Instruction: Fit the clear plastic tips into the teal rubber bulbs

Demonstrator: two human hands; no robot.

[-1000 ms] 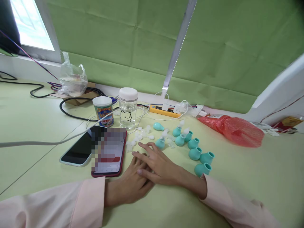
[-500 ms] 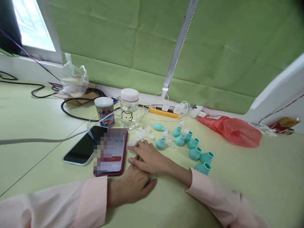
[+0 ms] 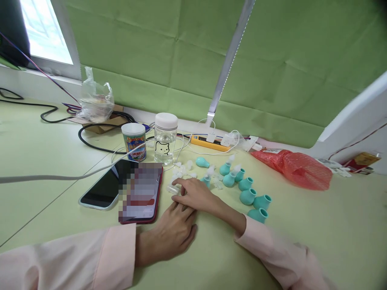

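My right hand (image 3: 199, 194) reaches in from the right, palm down, its index finger and thumb apart. Between those two fingertips, a little to the left, a small clear plastic piece (image 3: 173, 189) lies on the table; whether they touch it I cannot tell. My left hand (image 3: 173, 229) rests palm down with the thumb out, its fingertips partly hidden under the right hand. Beyond them are several translucent white nozzle tips (image 3: 183, 171). To the right stand several turquoise rubber bulbs (image 3: 248, 196), some carrying a clear tip, others with bare mouths. One bulb (image 3: 202, 162) lies on its side.
Left of my hands lie a red-edged phone (image 3: 145, 189) and a dark phone (image 3: 102, 189). A noodle cup (image 3: 134, 143) and a water bottle (image 3: 165, 139) stand behind. Farther back are a yellow power strip (image 3: 210, 142), cables and red bubble wrap (image 3: 298, 169).
My right hand has drawn back slightly to the right, so the clear piece beside its fingertips now shows. The left hand has barely shifted.
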